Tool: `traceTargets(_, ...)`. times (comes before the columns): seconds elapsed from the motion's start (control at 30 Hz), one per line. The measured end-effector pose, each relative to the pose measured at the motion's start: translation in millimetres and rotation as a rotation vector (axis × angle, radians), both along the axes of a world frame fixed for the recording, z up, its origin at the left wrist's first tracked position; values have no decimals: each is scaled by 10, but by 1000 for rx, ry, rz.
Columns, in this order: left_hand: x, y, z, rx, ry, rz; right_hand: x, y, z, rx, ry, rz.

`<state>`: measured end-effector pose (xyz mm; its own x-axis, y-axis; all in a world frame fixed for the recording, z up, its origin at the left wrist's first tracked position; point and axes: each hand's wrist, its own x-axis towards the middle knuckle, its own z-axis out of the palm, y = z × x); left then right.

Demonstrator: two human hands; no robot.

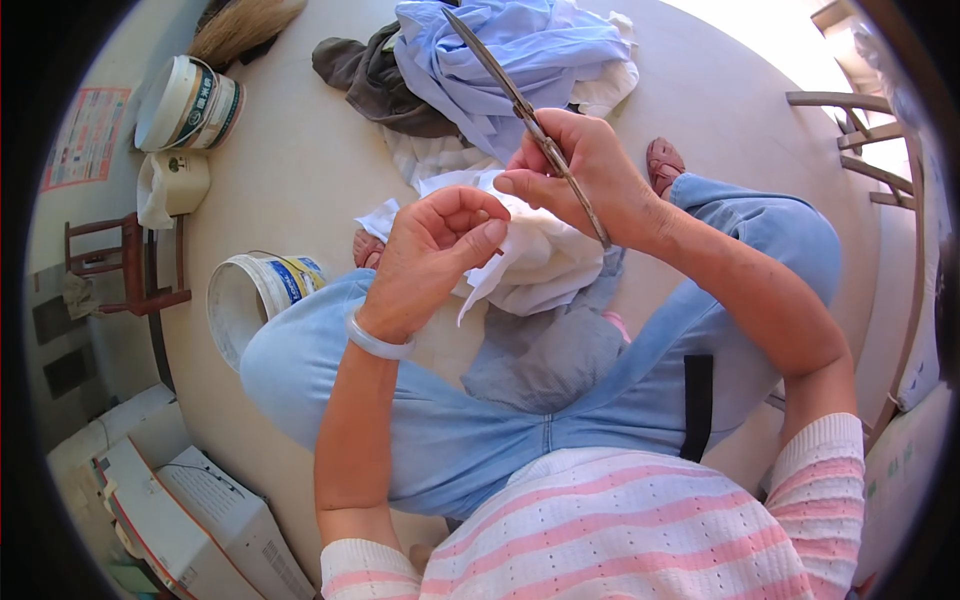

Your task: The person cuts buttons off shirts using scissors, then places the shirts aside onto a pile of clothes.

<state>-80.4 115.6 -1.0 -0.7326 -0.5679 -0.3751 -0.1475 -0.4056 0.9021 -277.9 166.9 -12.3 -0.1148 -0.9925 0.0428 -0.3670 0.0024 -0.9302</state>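
So, my right hand [595,165] is gripping a pair of metal scissors [485,58], tips aimed far and a bit left. My left hand [425,255] is just left of it, curled inward, though honestly I can't tell if anything's pinched in there. Right beneath both there's a bunched white cloth [550,265] between my legs [760,230], with some grey fabric [550,350] on the near side of it. Farther out on the floor [700,100] is a heap with a light blue garment [500,80] and a dark garment [400,100] to its left. Over left, a white bucket [300,278] sits beside my leg.
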Motion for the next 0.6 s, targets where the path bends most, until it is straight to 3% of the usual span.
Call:
traceTargets(0.07, 65, -42, 80, -24, -26, -52, -134, -45, -72, 47, -23, 45)
traceTargets(0.13, 128, -75, 135, -49, -51, -111, -212, -58, -121, -61, -267, 334)
traceTargets(0.2, 193, -84, 167, 94, 5, -104, -226, -71, -118, 76, -138, 520)
traceTargets(0.27, 229, -73, 193, 165, 43, -81, -148, -47, -248, 64, -218, 585)
traceTargets(0.47, 495, -193, 255, 102, 166, -169, -289, 2, -323, 279, 14, 670)
traceTargets(0.6, 602, -267, 186, 265, 144, -84, -343, 77, -337, 260, -35, 560)
